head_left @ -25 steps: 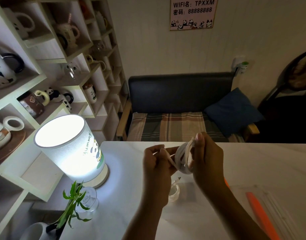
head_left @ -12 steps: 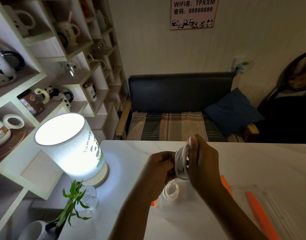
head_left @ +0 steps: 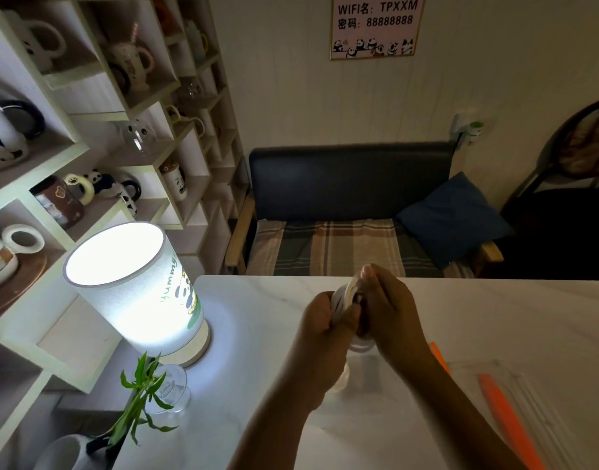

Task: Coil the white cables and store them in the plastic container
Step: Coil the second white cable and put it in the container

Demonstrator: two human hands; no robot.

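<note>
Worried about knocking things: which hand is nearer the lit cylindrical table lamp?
Left. The left hand is beside the lit cylindrical table lamp; the right hand lies beyond.

Lit cylinder lamp (head_left: 135, 286) stood on white table (head_left: 257, 334), left side (panda print on shade). Green plant sprig (head_left: 139, 401) leaned just beside clear glass (head_left: 171, 388) near lamp base. Wall shelves (head_left: 88, 137) at left held panda mugs. Dark bench (head_left: 349, 184) beyond table carried plaid cushion (head_left: 325, 245) and blue pillow (head_left: 454, 218). WiFi sign (head_left: 376, 27) hung on wall above.
</note>
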